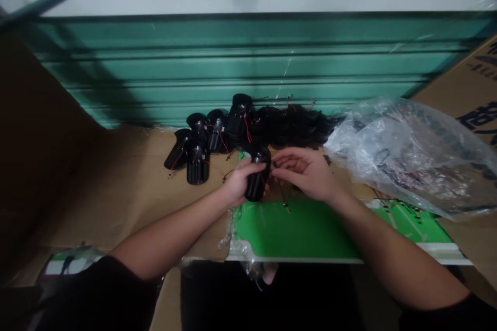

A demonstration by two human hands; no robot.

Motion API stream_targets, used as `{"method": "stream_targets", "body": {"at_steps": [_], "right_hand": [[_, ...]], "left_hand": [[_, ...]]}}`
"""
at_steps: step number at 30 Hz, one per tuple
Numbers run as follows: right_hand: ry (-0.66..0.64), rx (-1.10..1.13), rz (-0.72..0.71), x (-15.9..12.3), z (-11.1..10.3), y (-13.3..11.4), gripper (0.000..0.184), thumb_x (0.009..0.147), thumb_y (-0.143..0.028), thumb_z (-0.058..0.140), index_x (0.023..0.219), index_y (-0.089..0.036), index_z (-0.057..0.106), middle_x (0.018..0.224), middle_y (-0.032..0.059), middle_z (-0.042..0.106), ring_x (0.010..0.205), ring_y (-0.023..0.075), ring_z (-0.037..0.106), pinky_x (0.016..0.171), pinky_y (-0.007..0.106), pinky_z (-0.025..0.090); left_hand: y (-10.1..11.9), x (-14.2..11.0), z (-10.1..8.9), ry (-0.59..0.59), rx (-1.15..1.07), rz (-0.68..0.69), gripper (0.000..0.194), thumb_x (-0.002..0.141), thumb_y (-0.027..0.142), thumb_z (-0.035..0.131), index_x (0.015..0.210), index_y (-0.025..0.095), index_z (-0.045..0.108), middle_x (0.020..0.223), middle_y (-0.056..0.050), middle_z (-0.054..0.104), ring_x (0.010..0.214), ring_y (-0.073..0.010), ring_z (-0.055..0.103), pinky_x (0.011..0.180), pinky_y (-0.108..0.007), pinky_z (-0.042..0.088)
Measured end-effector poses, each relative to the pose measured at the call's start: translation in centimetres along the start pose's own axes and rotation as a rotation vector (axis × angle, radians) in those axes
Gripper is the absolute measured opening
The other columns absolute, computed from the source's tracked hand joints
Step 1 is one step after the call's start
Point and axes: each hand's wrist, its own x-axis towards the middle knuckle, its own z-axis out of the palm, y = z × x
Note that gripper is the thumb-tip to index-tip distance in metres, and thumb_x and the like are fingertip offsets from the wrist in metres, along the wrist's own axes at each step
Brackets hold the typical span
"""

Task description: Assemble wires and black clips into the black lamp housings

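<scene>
My left hand (239, 183) is closed around a glossy black plastic housing (255, 186) with a curved, flared top. Its thumb lies across the front of the part. Close to the housing's right side, my right hand (305, 171) pinches a thin wire (276, 166) between thumb and forefinger. A wire end (286, 207) dangles below those fingers over the green mat. Just left of my left hand stands another black housing (197, 165) with red and black leads. The exact spot where the pinched wire meets the held housing is too dim to make out.
More black housings (287, 124) are heaped along the green wall (248, 67). A clear plastic bag (411, 155) holding wires lies at right, with loose wires (399, 204) before it. Cardboard (128, 186) and a green mat (298, 232) cover the bench. Cardboard boxes flank both sides.
</scene>
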Motion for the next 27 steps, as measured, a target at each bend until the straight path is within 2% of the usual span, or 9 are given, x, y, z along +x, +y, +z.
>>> {"method": "stream_targets", "body": {"at_steps": [6, 9, 12, 15, 20, 23, 27], "right_hand": [[-0.02, 0.021, -0.002, 0.0, 0.0, -0.5, 0.024, 0.095, -0.027, 0.081, 0.115, -0.014, 0.074, 0.091, 0.0082, 0.076, 0.074, 0.0142, 0.074, 0.067, 0.023, 0.063], [0.003, 0.031, 0.018, 0.1, 0.0, -0.2, 0.023, 0.091, -0.026, 0.084, 0.109, -0.015, 0.075, 0.088, 0.0071, 0.075, 0.073, 0.0145, 0.073, 0.065, 0.023, 0.063], [0.036, 0.027, 0.021, 0.2, -0.1, 0.3, 0.026, 0.081, -0.021, 0.092, 0.1, -0.016, 0.075, 0.085, 0.0047, 0.074, 0.071, 0.0143, 0.072, 0.065, 0.022, 0.063], [0.064, 0.024, 0.006, 0.2, -0.1, 0.7, 0.033, 0.074, -0.018, 0.096, 0.101, -0.019, 0.078, 0.089, 0.0043, 0.076, 0.073, 0.0148, 0.073, 0.068, 0.023, 0.063], [0.101, -0.078, 0.016, 0.1, 0.0, 0.5, 0.017, 0.079, -0.025, 0.093, 0.091, -0.02, 0.083, 0.089, 0.0057, 0.077, 0.072, 0.0148, 0.072, 0.066, 0.023, 0.062], [0.115, -0.072, 0.004, 0.1, 0.1, 0.2, 0.015, 0.08, -0.027, 0.092, 0.091, -0.02, 0.083, 0.091, 0.0057, 0.077, 0.069, 0.0141, 0.071, 0.062, 0.024, 0.061], [0.084, -0.004, 0.062, 0.1, 0.3, 0.3, 0.019, 0.083, -0.03, 0.089, 0.095, -0.017, 0.082, 0.079, 0.0054, 0.074, 0.066, 0.0153, 0.07, 0.064, 0.026, 0.062]], "left_hand": [[0.0, 0.0, -0.1, 0.011, 0.011, -0.017, 0.052, 0.066, 0.044, 0.079, 0.103, 0.014, 0.058, 0.078, -0.003, 0.065, 0.053, -0.017, 0.064, 0.042, -0.028, 0.051], [0.1, -0.1, 0.0, 0.016, 0.016, -0.012, 0.052, 0.066, 0.044, 0.079, 0.103, 0.014, 0.058, 0.078, -0.002, 0.066, 0.051, -0.0162, 0.063, 0.042, -0.027, 0.051], [0.1, -0.2, 0.1, 0.02, 0.02, -0.007, 0.054, 0.065, 0.044, 0.079, 0.103, 0.013, 0.058, 0.076, -0.003, 0.065, 0.049, -0.0163, 0.062, 0.041, -0.027, 0.05], [0.1, -0.2, 0.1, 0.021, 0.02, -0.012, 0.056, 0.065, 0.044, 0.079, 0.106, 0.014, 0.056, 0.076, -0.003, 0.066, 0.049, -0.0171, 0.062, 0.041, -0.028, 0.05], [0.2, -0.3, 0.1, 0.023, 0.026, -0.008, 0.055, 0.065, 0.044, 0.079, 0.104, 0.015, 0.054, 0.073, -0.002, 0.064, 0.049, -0.0175, 0.062, 0.041, -0.028, 0.05], [0.3, -0.4, 0.2, 0.011, 0.028, -0.014, 0.056, 0.066, 0.044, 0.079, 0.106, 0.014, 0.055, 0.077, -0.002, 0.065, 0.05, -0.0169, 0.063, 0.041, -0.028, 0.05], [0.2, -0.3, 0.2, 0.002, 0.025, -0.009, 0.056, 0.066, 0.044, 0.079, 0.105, 0.014, 0.055, 0.077, -0.003, 0.066, 0.051, -0.0169, 0.063, 0.041, -0.027, 0.05]]}}
